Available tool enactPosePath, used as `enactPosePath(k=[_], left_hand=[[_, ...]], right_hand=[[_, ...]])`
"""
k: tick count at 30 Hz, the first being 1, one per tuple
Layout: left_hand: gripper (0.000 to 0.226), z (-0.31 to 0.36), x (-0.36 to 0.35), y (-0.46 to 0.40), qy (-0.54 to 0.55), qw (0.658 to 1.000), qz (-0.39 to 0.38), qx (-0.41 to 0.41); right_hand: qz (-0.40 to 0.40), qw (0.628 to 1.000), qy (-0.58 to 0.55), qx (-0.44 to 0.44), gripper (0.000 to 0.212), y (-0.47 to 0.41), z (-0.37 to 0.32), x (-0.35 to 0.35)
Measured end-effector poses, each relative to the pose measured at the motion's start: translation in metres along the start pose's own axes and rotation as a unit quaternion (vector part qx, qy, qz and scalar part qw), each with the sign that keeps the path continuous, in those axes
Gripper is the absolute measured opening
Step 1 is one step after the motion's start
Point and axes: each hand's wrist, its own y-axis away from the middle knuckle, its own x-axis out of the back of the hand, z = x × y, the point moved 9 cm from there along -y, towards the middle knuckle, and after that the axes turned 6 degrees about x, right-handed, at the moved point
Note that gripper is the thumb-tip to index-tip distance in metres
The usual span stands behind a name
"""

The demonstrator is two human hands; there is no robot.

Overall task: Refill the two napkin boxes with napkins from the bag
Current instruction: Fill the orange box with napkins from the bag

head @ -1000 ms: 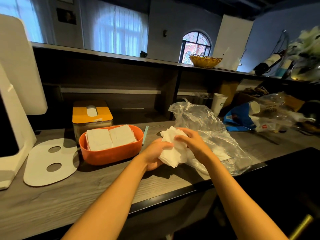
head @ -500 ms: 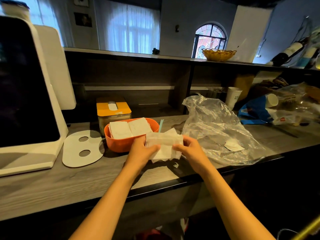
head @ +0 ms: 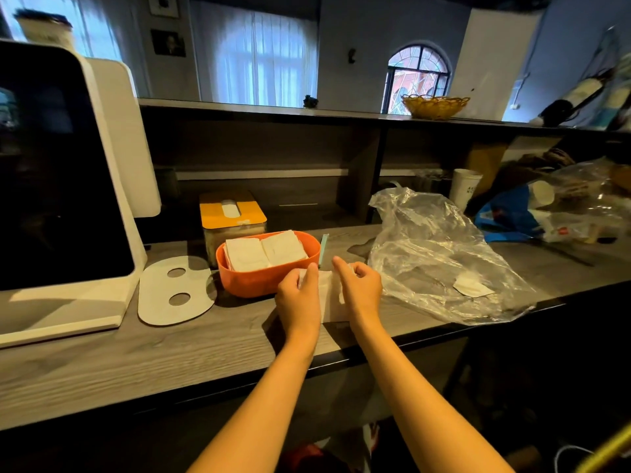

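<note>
Grey wood worktop [head: 102,363] carries everything. Big white screen terminal [head: 61,186] far left, clear plastic bag [head: 433,254] crumpled right, nearly empty, one loose napkin [head: 473,285] left inside. Orange napkin box [head: 259,283] centre, two stacks already in it, looks full; behind it, touching or just beside, yellow-lidded napkin box [head: 232,213], lid on. White oval lid [head: 174,290] with two holes lies flat left of the orange box. Napkin stack [head: 329,298] sits on the worktop just in front of the orange box, between both hands: left hand [head: 298,297] curled on its left edge, right hand [head: 360,291] pinching the right edge, forefinger out. Step: squaring the stack before loading. Next likely needs the yellow lid off; orange box blocks the reach. Paper cup [head: 464,189] and blue bag [head: 505,216] well apart, right.
</note>
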Motion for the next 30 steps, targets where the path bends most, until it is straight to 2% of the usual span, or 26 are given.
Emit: enactPosePath(k=[4, 6, 9, 12, 15, 17, 20, 24, 28, 30], left_hand=[[0.015, -0.004, 0.004, -0.002, 0.008, 1.000, 0.027, 0.005], [0.015, -0.003, 0.002, -0.001, 0.027, 0.999, 0.018, 0.006], [0.018, 0.002, 0.000, 0.000, 0.024, 1.000, 0.015, -0.010], [0.013, 0.005, 0.004, -0.003, -0.018, 0.999, 0.033, -0.017], [0.015, 0.004, -0.001, -0.006, -0.055, 0.998, 0.001, -0.006], [0.018, 0.004, -0.004, -0.007, -0.084, 0.996, -0.014, -0.009], [0.022, 0.005, -0.004, -0.012, -0.135, 0.990, -0.020, -0.019], [0.024, 0.003, -0.017, -0.017, -0.247, 0.962, -0.108, -0.048], [0.028, 0.013, -0.025, -0.007, -0.274, 0.933, -0.212, -0.095], [0.026, 0.015, -0.027, -0.002, -0.294, 0.915, -0.261, -0.089]], right_hand=[[0.038, 0.999, -0.019, -0.022, 0.013, -0.003, 0.013, 0.012], [0.033, 0.999, -0.036, -0.021, 0.016, -0.004, 0.012, 0.011], [-0.020, 1.000, -0.014, -0.012, 0.025, 0.000, 0.010, 0.002], [-0.007, 1.000, -0.002, -0.020, 0.020, 0.000, 0.011, 0.006], [-0.050, 0.998, 0.004, -0.031, 0.018, 0.000, 0.009, -0.001], [-0.066, 0.997, 0.028, -0.028, 0.020, 0.000, 0.010, -0.004], [-0.043, 0.998, 0.045, -0.020, 0.031, 0.000, 0.011, 0.000], [-0.061, 0.995, 0.076, -0.005, 0.050, 0.001, 0.006, -0.005], [-0.008, 0.996, 0.089, 0.000, 0.054, 0.001, 0.001, 0.005], [0.008, 0.997, 0.075, 0.007, 0.054, 0.000, -0.004, 0.009]])
